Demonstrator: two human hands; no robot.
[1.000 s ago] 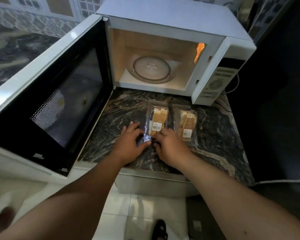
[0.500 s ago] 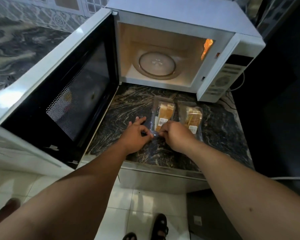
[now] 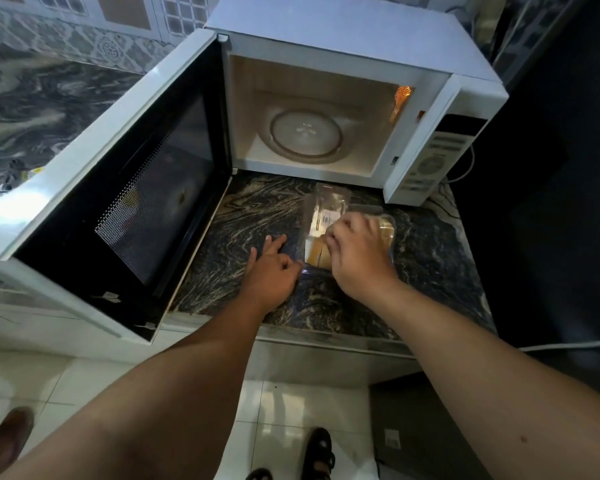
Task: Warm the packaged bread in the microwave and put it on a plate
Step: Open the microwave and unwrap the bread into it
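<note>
Bread package (image 3: 323, 216) pinched by right hand (image 3: 355, 258), left hand (image 3: 271, 271) steadying

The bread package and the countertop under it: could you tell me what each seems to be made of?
Bread package: apparently thin clear plastic, glossy; the bread and label show through.
Countertop: looks like polished dark stone, granite or marble, judging by the pale swirling veins.
</note>
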